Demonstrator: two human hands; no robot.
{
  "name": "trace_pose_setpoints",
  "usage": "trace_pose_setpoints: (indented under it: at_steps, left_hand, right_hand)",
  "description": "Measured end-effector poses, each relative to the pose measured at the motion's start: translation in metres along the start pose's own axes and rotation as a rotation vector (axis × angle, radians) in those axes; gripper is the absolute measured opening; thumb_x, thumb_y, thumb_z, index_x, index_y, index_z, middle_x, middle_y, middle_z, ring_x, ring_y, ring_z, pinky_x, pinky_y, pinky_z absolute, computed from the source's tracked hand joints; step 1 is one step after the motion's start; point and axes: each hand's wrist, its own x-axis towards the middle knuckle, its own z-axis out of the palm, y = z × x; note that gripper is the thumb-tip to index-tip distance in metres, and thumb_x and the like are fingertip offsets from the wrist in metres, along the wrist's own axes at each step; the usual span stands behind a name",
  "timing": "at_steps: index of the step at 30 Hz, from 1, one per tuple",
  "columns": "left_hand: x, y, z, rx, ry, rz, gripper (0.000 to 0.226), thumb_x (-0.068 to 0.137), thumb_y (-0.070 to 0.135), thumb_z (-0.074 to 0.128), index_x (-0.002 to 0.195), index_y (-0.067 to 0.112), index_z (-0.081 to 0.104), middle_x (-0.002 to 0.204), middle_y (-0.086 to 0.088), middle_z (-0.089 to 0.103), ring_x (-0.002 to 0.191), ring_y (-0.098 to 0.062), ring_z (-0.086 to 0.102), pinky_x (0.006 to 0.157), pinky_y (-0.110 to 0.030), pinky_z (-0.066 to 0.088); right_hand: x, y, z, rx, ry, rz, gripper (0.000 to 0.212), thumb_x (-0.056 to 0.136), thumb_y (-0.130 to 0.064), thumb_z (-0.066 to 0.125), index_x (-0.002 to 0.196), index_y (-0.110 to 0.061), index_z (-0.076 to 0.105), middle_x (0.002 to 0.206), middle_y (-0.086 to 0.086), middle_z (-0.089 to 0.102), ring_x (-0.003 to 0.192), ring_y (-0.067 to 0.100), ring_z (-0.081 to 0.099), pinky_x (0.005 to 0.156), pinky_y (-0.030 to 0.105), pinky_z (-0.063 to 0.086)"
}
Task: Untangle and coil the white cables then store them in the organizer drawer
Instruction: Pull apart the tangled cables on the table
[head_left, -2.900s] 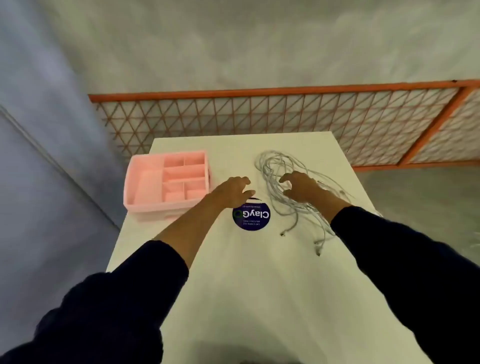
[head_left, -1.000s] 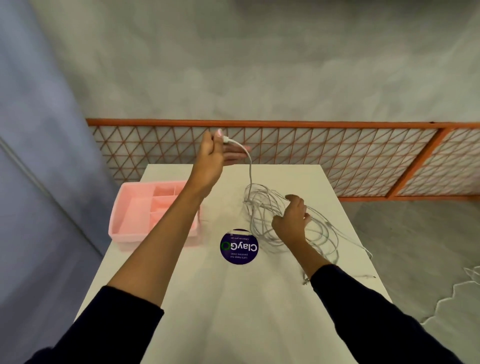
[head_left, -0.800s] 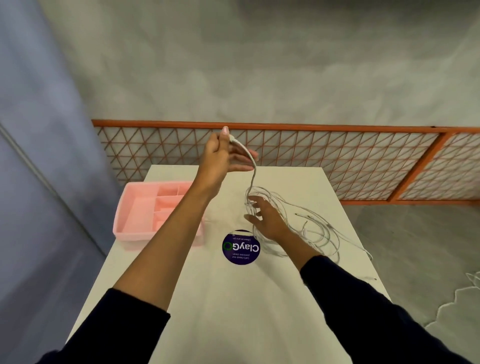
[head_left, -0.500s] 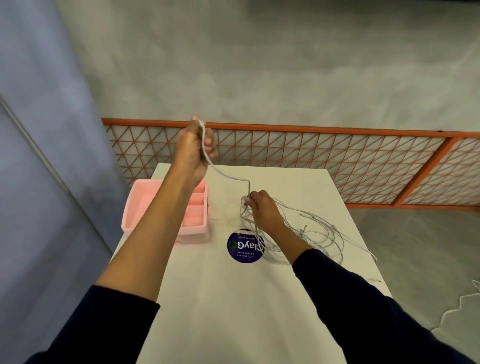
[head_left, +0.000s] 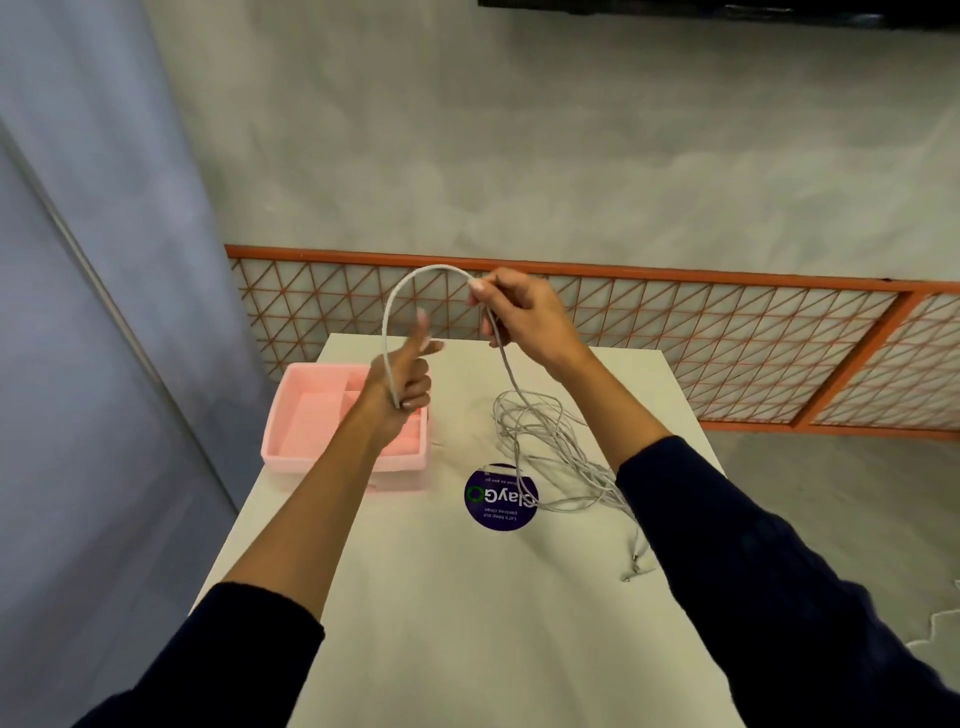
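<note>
"Starting at the near edge, what lay on the tabletop (head_left: 441, 597)?"

"A round purple sticker (head_left: 501, 500). Just past it was the tangle of white cables (head_left: 540, 441), loose loops heaped right of centre, with plug ends (head_left: 635, 560) trailing toward the near right edge. The pink organizer drawer (head_left: 311, 421) sat apart to the left of the heap, with no cable showing in it."

"And the hands?"

"Both were up above all that. The left hand (head_left: 402, 382) had its grip curled around one end of a cable strand (head_left: 440, 266), thumb up, over the drawer. The right hand (head_left: 524, 322) pinched the same strand farther along, seen against the orange lattice fence (head_left: 701, 338). Between them the strand arched upward."

"So which relation mattered?"

"From the right grip the strand dropped, roughly vertical, down into the heap below. The slack lay under and nearer than that grip. The right hand was the closer one to it, so I judged it would feed the next loop across to the left grip."
</note>
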Motion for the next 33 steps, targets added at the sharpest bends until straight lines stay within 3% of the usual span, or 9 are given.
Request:
trace_pose_setpoints:
  at_steps: [4,8,14,19,22,24,26,29,33]
  left_hand:
    - [-0.010,-0.004,0.024,0.126,-0.284,-0.008,0.048,0.079,0.040,0.060,0.114,0.007,0.060,0.049,0.012,0.023,0.037,0.000,0.017,0.034,-0.014,0.014]
    - [-0.016,0.004,0.034,0.289,-0.441,0.023,0.025,0.092,0.022,0.055,0.105,0.004,0.064,0.047,0.014,0.036,0.039,-0.001,0.019,0.040,-0.017,0.013]
    - [-0.020,0.006,0.031,0.296,-0.357,0.140,0.029,0.100,0.024,0.044,0.088,0.006,0.064,0.044,0.012,0.026,0.038,-0.003,0.019,0.039,-0.017,0.016]
    - [-0.017,0.043,0.032,0.139,-0.297,0.277,0.031,0.101,0.027,0.042,0.086,0.008,0.061,0.042,0.013,0.031,0.036,-0.002,0.022,0.035,-0.014,0.021]
    - [-0.015,0.064,0.034,0.065,-0.280,0.363,0.030,0.101,0.026,0.044,0.083,0.011,0.062,0.044,0.011,0.026,0.036,-0.002,0.021,0.033,-0.014,0.022]
    - [-0.017,0.074,0.036,0.017,-0.273,0.406,0.030,0.101,0.025,0.044,0.083,0.011,0.063,0.044,0.011,0.025,0.036,-0.002,0.020,0.033,-0.014,0.021]
    - [-0.018,0.081,0.035,-0.013,-0.245,0.440,0.030,0.101,0.026,0.044,0.084,0.010,0.063,0.044,0.011,0.025,0.036,-0.001,0.020,0.033,-0.014,0.020]
    - [-0.013,0.082,0.025,-0.030,-0.173,0.451,0.029,0.101,0.027,0.045,0.086,0.010,0.063,0.043,0.012,0.025,0.036,-0.001,0.020,0.033,-0.014,0.019]
    - [-0.005,0.072,0.005,0.045,-0.070,0.417,0.029,0.100,0.030,0.049,0.085,0.011,0.064,0.043,0.012,0.025,0.036,-0.001,0.020,0.033,-0.015,0.019]
  right_hand:
    - [0.004,-0.020,0.003,0.049,-0.084,-0.008,0.026,0.096,-0.023,0.055,0.095,0.000,0.067,0.061,0.007,0.063,0.050,0.019,0.056,0.048,0.023,0.047]
    - [0.002,-0.020,-0.003,0.065,-0.076,0.013,0.024,0.096,-0.023,0.056,0.096,-0.001,0.067,0.073,0.010,0.068,0.054,0.019,0.061,0.052,0.024,0.050]
    - [-0.014,0.014,-0.013,0.077,0.022,0.191,0.033,0.103,-0.026,0.035,0.111,-0.005,0.060,0.089,0.004,0.069,0.077,0.013,0.066,0.069,0.023,0.051]
    - [-0.068,0.096,0.002,-0.210,-0.168,0.470,0.044,0.082,0.022,0.032,0.109,0.007,0.062,0.113,0.019,0.066,0.099,0.020,0.061,0.070,0.008,0.047]
    - [-0.098,0.132,0.018,-0.249,-0.142,0.490,0.037,0.087,0.016,0.029,0.101,0.005,0.061,0.106,0.016,0.063,0.099,0.021,0.057,0.072,0.001,0.041]
    - [-0.109,0.146,0.021,-0.316,-0.131,0.487,0.026,0.099,0.000,0.032,0.102,0.000,0.057,0.106,0.014,0.064,0.101,0.025,0.060,0.080,0.015,0.044]
    - [-0.109,0.147,0.019,-0.295,-0.076,0.492,0.024,0.103,-0.009,0.032,0.101,-0.003,0.054,0.102,0.018,0.068,0.089,0.019,0.065,0.083,0.026,0.049]
    - [-0.094,0.129,0.012,-0.177,0.100,0.400,0.020,0.102,-0.009,0.035,0.098,-0.003,0.054,0.083,0.015,0.067,0.060,0.001,0.060,0.066,0.017,0.049]
    - [-0.065,0.104,-0.005,-0.062,0.231,0.239,0.019,0.103,-0.013,0.039,0.098,-0.004,0.055,0.069,0.009,0.066,0.058,0.004,0.063,0.062,0.015,0.052]
